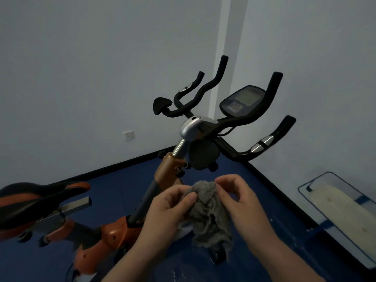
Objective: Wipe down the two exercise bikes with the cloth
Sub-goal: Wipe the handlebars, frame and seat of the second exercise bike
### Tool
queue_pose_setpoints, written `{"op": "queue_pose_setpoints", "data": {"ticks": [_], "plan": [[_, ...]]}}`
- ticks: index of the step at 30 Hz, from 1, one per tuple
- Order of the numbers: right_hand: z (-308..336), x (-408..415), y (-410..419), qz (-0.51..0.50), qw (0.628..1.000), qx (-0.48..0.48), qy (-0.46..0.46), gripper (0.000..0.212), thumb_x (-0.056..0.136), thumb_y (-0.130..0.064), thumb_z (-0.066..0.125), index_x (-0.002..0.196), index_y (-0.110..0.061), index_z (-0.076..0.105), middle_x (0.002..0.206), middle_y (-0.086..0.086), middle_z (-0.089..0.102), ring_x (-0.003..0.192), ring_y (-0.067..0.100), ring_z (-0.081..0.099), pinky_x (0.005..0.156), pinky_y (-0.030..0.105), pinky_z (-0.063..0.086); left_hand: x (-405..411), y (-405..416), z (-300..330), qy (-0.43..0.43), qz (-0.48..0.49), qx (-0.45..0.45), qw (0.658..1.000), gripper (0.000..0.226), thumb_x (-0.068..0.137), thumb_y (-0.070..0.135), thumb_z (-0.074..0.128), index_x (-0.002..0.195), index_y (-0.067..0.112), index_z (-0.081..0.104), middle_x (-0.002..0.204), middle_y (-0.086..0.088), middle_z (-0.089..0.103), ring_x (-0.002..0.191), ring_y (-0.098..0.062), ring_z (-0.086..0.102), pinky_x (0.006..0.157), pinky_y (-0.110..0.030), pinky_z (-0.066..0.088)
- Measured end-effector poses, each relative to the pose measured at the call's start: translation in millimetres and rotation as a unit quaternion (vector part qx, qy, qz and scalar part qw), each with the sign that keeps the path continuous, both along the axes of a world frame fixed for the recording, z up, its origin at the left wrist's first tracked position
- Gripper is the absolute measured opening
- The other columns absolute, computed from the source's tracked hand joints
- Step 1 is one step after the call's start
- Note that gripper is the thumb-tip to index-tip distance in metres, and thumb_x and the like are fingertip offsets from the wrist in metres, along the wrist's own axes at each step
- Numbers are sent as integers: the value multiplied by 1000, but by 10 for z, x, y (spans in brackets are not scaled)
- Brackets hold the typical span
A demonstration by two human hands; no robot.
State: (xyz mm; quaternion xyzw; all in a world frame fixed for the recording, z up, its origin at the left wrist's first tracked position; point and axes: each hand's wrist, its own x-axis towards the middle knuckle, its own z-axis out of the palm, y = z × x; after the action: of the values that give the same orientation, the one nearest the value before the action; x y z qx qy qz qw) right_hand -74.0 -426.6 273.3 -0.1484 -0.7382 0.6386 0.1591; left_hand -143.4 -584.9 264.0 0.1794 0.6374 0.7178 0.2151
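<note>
Both hands hold a crumpled grey cloth (pixel 209 210) at lower centre of the frame, in front of an orange and black exercise bike (pixel 162 180). The left hand (pixel 168 208) grips the cloth's left side, thumb laid over the top fold and fingers curled behind it. The right hand (pixel 238 198) pinches the upper right edge between thumb and bent fingers. The cloth's frayed lower end hangs free, touching nothing that can be made out.

The bike's black handlebars (pixel 223 119) and console (pixel 242 100) rise at centre, just short of the room corner where two pale walls meet. Its saddle (pixel 40 192) sits at the left edge, partly cut off. Blue floor (pixel 114 184) lies open between the bike and the left wall. A blue-framed rack (pixel 335 212) with a pale pad stands against the right wall at lower right. A wall socket (pixel 128 135) sits left of centre.

The bike's base is hidden behind the arms, and the lighting is dim. Only one bike shows.
</note>
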Motion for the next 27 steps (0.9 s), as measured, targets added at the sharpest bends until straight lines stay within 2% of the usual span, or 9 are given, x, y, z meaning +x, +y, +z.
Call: {"op": "queue_pose_setpoints", "data": {"ticks": [2, 5, 7, 9, 12, 15, 20, 24, 27], "plan": [[-78, 97, -181, -62, 997, -29, -20, 9, 90, -33, 62, 90, -24, 65, 84, -14, 68, 79, 1, 64, 61, 11, 48, 86, -67, -25, -31, 7, 8, 999, 20, 75, 34, 65, 89, 23, 75, 95, -7, 74, 93, -22, 71, 77, -32, 58], [-87, 282, -327, -50, 984, -170, -37, 28, 89, -44, 59, 97, -18, 63, 83, -5, 72, 74, 9, 70, 57, 16, 50, 228, -149, -57, -67, 0, 32, 997, 21, 78, 31, 64, 90, 19, 75, 96, -12, 73, 94, -29, 70, 82, -42, 56], [-100, 423, -399, -4, 985, -168, -27, 44, 75, -50, 69, 104, -18, 61, 90, -3, 74, 82, 11, 71, 62, 17, 53, 300, -207, -85, -90, -12, 41, 995, 22, 78, 30, 65, 91, 15, 75, 98, -16, 73, 95, -33, 70, 85, -46, 56], [-128, 562, -479, 27, 993, -112, -37, 50, 66, -44, 81, 106, -20, 62, 100, -3, 73, 94, 11, 70, 72, 21, 55, 364, -259, -100, -112, -26, 45, 992, 23, 78, 28, 65, 92, 12, 74, 99, -19, 72, 96, -35, 69, 87, -48, 56], [-140, 750, -479, 0, 997, -65, -41, 28, 74, -28, 79, 99, -21, 69, 97, -2, 74, 92, 11, 70, 72, 20, 55, 477, -302, -94, -91, -24, 44, 995, 21, 79, 27, 64, 89, 12, 75, 95, -17, 73, 91, -33, 70, 79, -44, 59], [-56, 922, -342, -10, 998, -44, -40, 8, 84, -21, 70, 89, -25, 75, 91, -1, 75, 87, 12, 71, 68, 18, 53, 559, -372, -30, -30, 10, 28, 999, 15, 86, 21, 62, 85, 17, 76, 88, -8, 74, 83, -20, 72, 65, -25, 57], [64, 1080, -27, -83, 995, -61, -8, 19, 93, -23, 58, 89, -30, 75, 91, 0, 75, 86, 13, 71, 65, 21, 55, 499, -503, 12, 24, 130, -12, 991, 15, 91, 21, 60, 86, 18, 74, 86, 2, 72, 76, -5, 68, 56, -12, 50], [86, 1131, 126, -91, 993, -68, -33, 20, 94, -27, 57, 89, -27, 76, 90, 1, 75, 85, 16, 71, 67, 29, 57, 563, -419, 3, 48, 163, -46, 984, 14, 92, 18, 59, 87, 16, 72, 85, 2, 71, 75, -2, 66, 55, -12, 49], [30, 1164, 199, -132, 987, -81, -48, 18, 93, -30, 61, 84, -27, 76, 84, -4, 75, 79, 12, 71, 65, 30, 54, 639, -282, -62, 41, 162, -100, 981, 17, 94, 25, 57, 87, 17, 70, 85, 3, 69, 78, -4, 64, 63, -17, 46]]}}
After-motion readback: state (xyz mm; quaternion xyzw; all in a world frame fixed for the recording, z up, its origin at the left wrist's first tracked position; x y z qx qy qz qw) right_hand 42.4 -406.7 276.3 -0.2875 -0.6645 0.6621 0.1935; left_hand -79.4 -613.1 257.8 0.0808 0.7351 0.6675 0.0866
